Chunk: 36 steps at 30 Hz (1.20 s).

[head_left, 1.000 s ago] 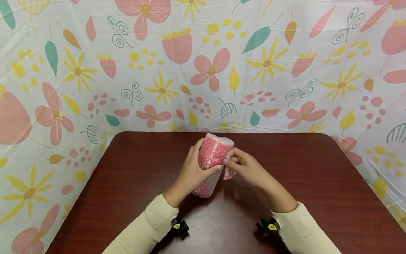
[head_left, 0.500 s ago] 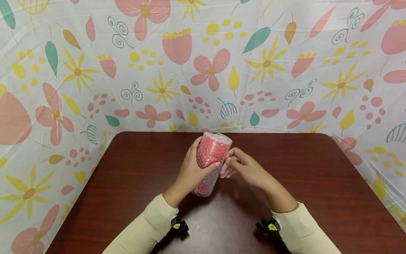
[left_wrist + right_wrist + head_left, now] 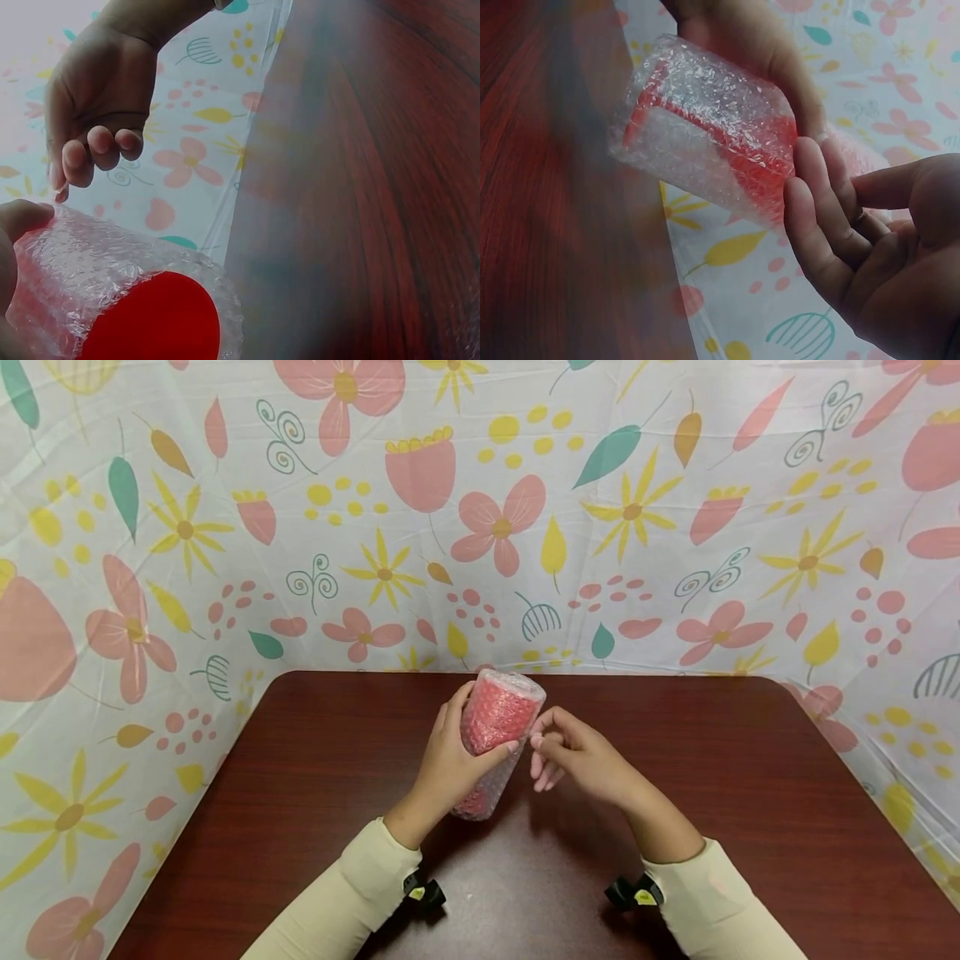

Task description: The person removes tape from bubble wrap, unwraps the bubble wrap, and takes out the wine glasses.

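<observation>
A red cylindrical object wrapped in bubble wrap (image 3: 501,714) is held tilted above the table. My left hand (image 3: 447,752) grips it from the left, thumb across its front. In the left wrist view, one end of the bundle (image 3: 161,315) shows a red round face through the clear wrap. My right hand (image 3: 577,752) is at the bundle's right side, with thumb and index finger pinched together at the edge of the bubble wrap. Its other fingers (image 3: 817,225) are loosely bent, and the exact pinch point is partly hidden in the right wrist view.
A dark reddish-brown table (image 3: 337,727) lies beneath both hands. Behind it and along the sides hangs a white cloth (image 3: 300,527) printed with flowers and leaves. Black wrist devices (image 3: 425,893) sit at both cuffs.
The wrapped bundle has shifted slightly left and up in my left hand. My right fingers have shifted slightly beside its edge, the lower ones dipping inward and then back out.
</observation>
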### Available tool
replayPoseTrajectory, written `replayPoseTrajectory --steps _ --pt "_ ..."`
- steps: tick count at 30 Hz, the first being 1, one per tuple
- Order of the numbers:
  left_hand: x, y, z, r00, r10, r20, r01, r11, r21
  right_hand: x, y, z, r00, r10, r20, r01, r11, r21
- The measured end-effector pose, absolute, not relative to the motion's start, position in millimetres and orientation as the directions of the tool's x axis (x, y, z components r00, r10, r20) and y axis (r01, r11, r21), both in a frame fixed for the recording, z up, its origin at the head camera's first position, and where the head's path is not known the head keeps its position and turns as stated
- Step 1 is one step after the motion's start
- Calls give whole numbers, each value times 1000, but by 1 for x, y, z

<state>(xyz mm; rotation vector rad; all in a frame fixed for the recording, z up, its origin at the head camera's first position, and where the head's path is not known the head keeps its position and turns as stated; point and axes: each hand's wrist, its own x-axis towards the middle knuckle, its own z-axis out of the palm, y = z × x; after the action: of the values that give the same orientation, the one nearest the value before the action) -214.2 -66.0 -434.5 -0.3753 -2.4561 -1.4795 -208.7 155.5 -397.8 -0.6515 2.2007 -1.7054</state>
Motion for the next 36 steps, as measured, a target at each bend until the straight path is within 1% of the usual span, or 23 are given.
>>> replayPoseTrajectory --steps 3,7,10,17,21,28,36 --pt "-214 -66 -434 -934 85 346 345 452 822 -209 156 -398 -857 -509 79 -203 193 -960" --pt "-215 -66 -434 -938 80 338 336 461 822 -209 157 -398 -855 -512 86 -198 170 -965" --pt "-214 -66 -434 -946 89 311 316 471 824 -209 156 -398 -856 -512 73 -179 160 -971" --pt "-214 -66 -432 -961 127 246 276 480 833 -210 153 -401 -880 -472 54 -166 199 -966" --pt "-214 -66 -433 -957 153 247 289 441 850 -210 152 -402 -888 -456 66 -175 201 -964" --pt "-214 -67 -435 -952 200 231 286 321 903 -210 153 -400 -897 -430 100 -200 193 -961" --pt "-215 -66 -432 -953 207 221 279 315 907 -209 153 -399 -897 -431 100 -208 211 -955"
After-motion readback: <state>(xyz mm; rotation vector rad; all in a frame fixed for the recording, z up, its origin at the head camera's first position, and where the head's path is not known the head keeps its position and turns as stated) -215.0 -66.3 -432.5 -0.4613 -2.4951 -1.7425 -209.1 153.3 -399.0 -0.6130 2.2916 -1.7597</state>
